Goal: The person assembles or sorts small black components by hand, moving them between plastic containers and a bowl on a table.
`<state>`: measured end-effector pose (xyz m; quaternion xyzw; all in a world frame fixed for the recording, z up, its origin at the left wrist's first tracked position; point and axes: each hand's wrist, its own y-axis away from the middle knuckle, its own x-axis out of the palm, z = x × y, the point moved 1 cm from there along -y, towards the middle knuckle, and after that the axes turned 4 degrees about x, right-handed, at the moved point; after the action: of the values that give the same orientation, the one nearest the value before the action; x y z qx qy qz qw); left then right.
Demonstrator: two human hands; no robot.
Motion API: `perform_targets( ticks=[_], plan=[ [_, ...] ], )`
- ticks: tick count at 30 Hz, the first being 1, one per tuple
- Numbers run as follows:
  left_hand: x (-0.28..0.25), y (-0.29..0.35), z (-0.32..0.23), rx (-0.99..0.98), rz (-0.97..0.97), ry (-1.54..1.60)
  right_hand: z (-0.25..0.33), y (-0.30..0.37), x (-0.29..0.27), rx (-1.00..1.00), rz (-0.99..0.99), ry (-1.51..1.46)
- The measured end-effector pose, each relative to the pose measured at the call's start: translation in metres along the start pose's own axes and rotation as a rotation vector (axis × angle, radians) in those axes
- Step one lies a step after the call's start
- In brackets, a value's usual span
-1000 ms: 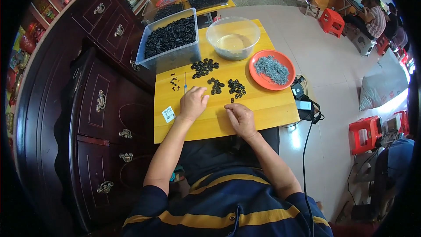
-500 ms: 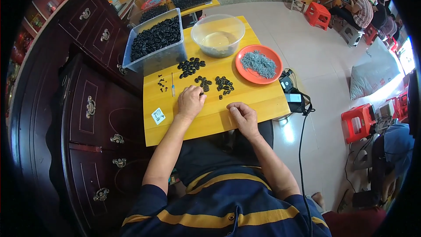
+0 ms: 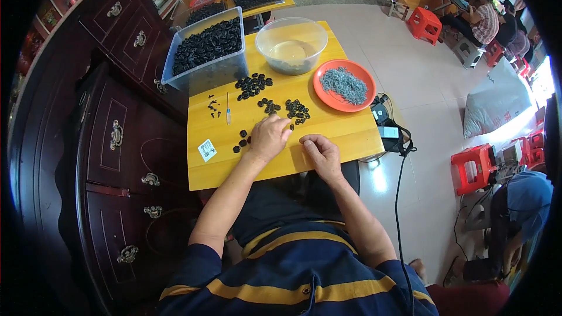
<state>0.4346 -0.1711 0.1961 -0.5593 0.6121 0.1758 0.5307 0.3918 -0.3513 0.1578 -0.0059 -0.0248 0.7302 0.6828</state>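
Observation:
My left hand point(image 3: 269, 138) is over the yellow table, palm down, with its fingers bent together at the near side of the small black pieces. What its fingertips hold, if anything, is hidden. To its left lie a few black oval pieces point(image 3: 236, 149), some partly under the hand. My right hand point(image 3: 322, 155) rests near the front edge, thumb against curled fingers; anything in that grip is too small to make out. Ahead are a small group of black pieces point(image 3: 268, 106), another of ring-like black pieces point(image 3: 298, 109), and a larger pile of black ovals point(image 3: 253, 85).
A tub of black pieces point(image 3: 209, 47), a clear bowl point(image 3: 291, 64) and an orange plate point(image 3: 328, 98) of grey metal bits stand farther back. A thin screwdriver point(image 3: 228, 116), small black parts point(image 3: 214, 107) and a white label point(image 3: 206, 150) lie left. Dark drawers point(image 3: 111, 134) border the table.
My left hand has shifted right and slightly nearer me. Several black ovals now show to its left, where bare tabletop and the hand were. My right hand stays almost in place.

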Motion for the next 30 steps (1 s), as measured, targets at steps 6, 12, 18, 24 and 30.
perform_targets(
  ticks=[6,12,18,24,30],
  plan=[
    [0.015,-0.003,-0.004,-0.074,0.028,0.024,0.001,0.001,-0.003,0.014,0.038,-0.02],
    [0.019,0.009,-0.012,-0.021,-0.009,0.216,-0.003,0.0,-0.001,0.036,0.038,-0.09],
    [0.016,0.013,-0.041,-0.092,-0.209,0.513,0.004,-0.007,0.001,0.113,0.024,-0.34],
    [0.023,0.006,-0.063,-0.057,-0.207,0.547,0.0,-0.01,-0.012,0.181,-0.059,-0.456],
    [0.025,-0.016,-0.077,0.11,-0.166,0.38,0.009,-0.013,-0.025,0.247,-0.16,-0.473]
  ],
)
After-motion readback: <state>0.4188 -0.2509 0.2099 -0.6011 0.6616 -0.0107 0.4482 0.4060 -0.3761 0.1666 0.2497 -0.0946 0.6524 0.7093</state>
